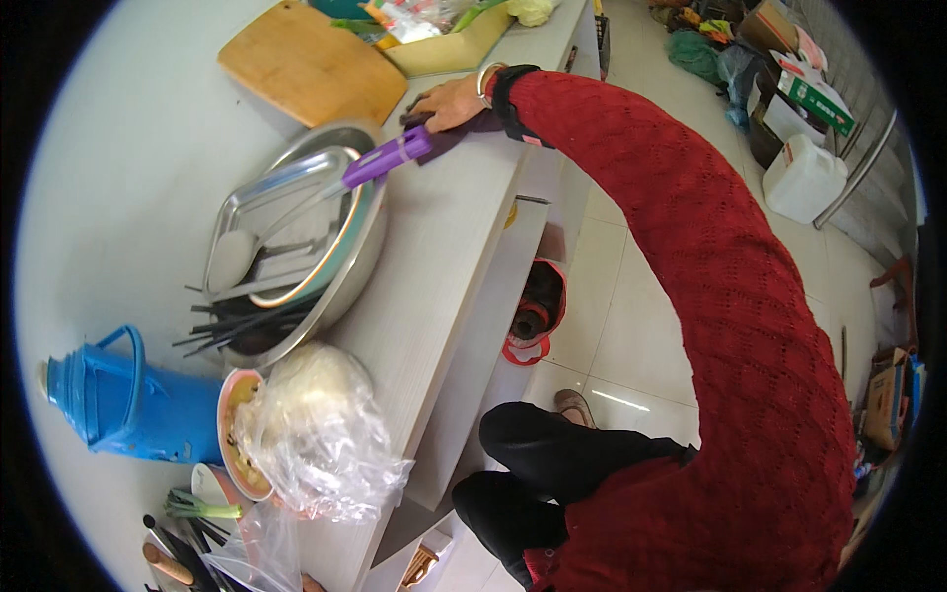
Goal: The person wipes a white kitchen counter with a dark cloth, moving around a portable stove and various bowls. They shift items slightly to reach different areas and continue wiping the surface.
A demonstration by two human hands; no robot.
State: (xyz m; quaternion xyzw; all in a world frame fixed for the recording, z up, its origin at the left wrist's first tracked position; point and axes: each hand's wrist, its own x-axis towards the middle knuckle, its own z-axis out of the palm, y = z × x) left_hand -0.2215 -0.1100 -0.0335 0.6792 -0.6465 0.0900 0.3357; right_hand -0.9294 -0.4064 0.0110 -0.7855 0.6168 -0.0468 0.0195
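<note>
My right hand reaches far along the counter and presses on a bunched dark cloth, its fingers bent over it. The cloth lies on the pale countertop, beside a wooden cutting board and a yellowish box. Close by, the purple handle of a ladle leans out over nested metal and enamel basins. At the bottom edge a small skin-coloured patch may be my left hand; too little shows to tell what it does.
Black chopsticks jut from the basins. A blue thermos, a bowl of food and a plastic-bagged pale mass crowd the counter. Below stands a red-rimmed bag; across the floor, a white jerrycan stands among boxes.
</note>
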